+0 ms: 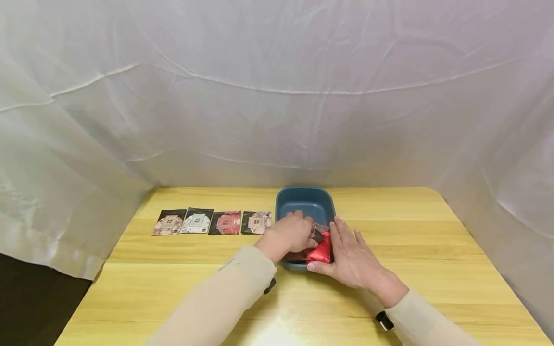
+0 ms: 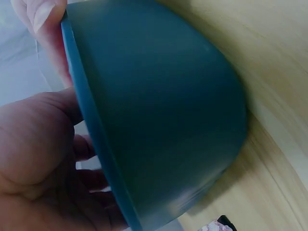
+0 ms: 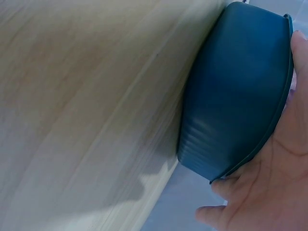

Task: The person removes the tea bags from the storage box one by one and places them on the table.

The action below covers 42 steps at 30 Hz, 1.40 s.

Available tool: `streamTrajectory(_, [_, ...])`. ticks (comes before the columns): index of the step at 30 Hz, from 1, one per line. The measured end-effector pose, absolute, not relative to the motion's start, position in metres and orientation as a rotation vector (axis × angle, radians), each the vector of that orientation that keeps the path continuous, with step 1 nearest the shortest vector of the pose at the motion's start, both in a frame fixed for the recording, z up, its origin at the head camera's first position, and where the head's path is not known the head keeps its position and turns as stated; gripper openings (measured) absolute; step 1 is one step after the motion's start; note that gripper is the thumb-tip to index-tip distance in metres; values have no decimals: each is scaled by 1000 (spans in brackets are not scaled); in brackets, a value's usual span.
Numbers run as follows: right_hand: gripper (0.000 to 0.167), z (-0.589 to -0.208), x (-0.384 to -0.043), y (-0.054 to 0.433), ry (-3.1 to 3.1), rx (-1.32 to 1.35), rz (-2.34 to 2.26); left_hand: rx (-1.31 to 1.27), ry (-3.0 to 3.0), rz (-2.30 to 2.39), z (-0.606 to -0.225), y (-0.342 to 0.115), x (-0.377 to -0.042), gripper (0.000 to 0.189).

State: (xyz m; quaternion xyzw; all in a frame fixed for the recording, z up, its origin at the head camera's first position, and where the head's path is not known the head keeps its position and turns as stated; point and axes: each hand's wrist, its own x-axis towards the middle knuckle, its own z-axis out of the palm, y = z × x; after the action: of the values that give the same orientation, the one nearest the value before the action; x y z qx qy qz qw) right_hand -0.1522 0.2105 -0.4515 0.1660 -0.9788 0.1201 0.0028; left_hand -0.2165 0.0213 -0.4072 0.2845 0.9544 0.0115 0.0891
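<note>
A dark blue plastic bin [image 1: 305,196] stands on the table, with a shiny red packet [image 1: 320,251] and other packets in its near end. My left hand [image 1: 291,234] reaches over the left rim, and its thumb and fingers pinch a dark packet [image 1: 318,235] inside. In the left wrist view, the bin's wall partly hides those fingers. Along the right rim lies my right hand [image 1: 352,257], fingers fairly straight and pointing away, thumb stretched across the near end by the red packet. The right wrist view shows its palm against the rim [image 3: 281,113].
Left of the bin, several flat packets lie in a row: a black-and-beige one [image 1: 169,222], a black-and-white one [image 1: 197,220], a black-and-red one [image 1: 225,223] and a black-and-cream one [image 1: 256,222]. White cloth [image 1: 303,134] hangs behind the wooden table [image 1: 411,240] and at its sides.
</note>
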Motion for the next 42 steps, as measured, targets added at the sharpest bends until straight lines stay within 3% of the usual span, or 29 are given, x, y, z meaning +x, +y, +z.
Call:
streamTrajectory(10, [133,-453,-153,210,-3068,516,369,684,2801,57,-410,26,-220,59])
streamTrajectory(20, [133,-453,-152,209,-3073,511,379,627,2902,135,-411,32,-214,71])
streamTrajectory(42, [133,-451,-151,209,-3069,512,385,771,3077,-100,-397,26,-208,93])
